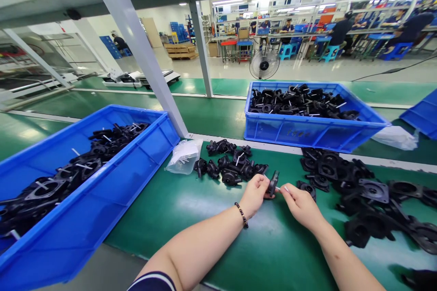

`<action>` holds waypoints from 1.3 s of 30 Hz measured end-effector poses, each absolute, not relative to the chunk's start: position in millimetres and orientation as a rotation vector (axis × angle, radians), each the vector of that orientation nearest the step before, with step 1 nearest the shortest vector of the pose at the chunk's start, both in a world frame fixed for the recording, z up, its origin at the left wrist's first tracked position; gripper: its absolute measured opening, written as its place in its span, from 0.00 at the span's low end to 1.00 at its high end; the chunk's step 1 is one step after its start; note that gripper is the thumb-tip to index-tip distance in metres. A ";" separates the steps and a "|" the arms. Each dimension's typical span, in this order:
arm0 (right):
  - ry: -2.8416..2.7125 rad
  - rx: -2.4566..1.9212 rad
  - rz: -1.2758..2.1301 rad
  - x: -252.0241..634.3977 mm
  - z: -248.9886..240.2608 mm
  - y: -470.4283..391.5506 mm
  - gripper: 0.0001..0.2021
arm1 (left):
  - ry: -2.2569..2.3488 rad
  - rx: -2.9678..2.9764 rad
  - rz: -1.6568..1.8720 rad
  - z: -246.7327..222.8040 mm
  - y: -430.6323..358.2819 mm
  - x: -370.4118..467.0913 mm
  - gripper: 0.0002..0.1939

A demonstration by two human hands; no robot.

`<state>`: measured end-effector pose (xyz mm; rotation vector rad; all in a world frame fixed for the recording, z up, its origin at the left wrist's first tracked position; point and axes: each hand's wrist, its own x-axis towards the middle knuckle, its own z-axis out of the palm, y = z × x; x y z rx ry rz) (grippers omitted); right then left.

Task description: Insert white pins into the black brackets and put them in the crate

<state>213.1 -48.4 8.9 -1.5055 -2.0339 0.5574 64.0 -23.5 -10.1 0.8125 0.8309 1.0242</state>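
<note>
My left hand [254, 195], with a beaded bracelet at the wrist, grips a black plastic housing [273, 183] above the green work surface [191, 218]. The fingers of my right hand [302, 204] pinch a thin white pin [282, 188] at the housing's right side. How far the pin sits in the part cannot be made out. Beyond my left hand lies a group of black housings [232, 176], one with a white pin standing out of it. To the right of my right hand spreads a larger pile of black flanged housings [373, 191].
A blue bin [136, 163] of black parts with white pins stands at left. Another blue bin [307, 134], also filled, sits at the back. Between them lies a clear plastic bag [184, 157] with white pins. A slanting white post [143, 50] rises beside the left bin.
</note>
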 end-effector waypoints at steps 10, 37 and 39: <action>-2.077 -1.526 0.447 209.8 4.6 -49.5 0.13 | 0.840 0.868 1.005 -12.7 -24.2 63.5 0.24; -1.412 -1.544 0.504 228.5 -1.2 -46.9 0.18 | 0.823 2.032 1.182 -0.5 -36.4 51.6 0.08; -1.414 -1.548 0.503 228.0 0.6 -46.4 0.18 | 0.863 2.051 1.009 -2.9 -34.6 52.9 0.08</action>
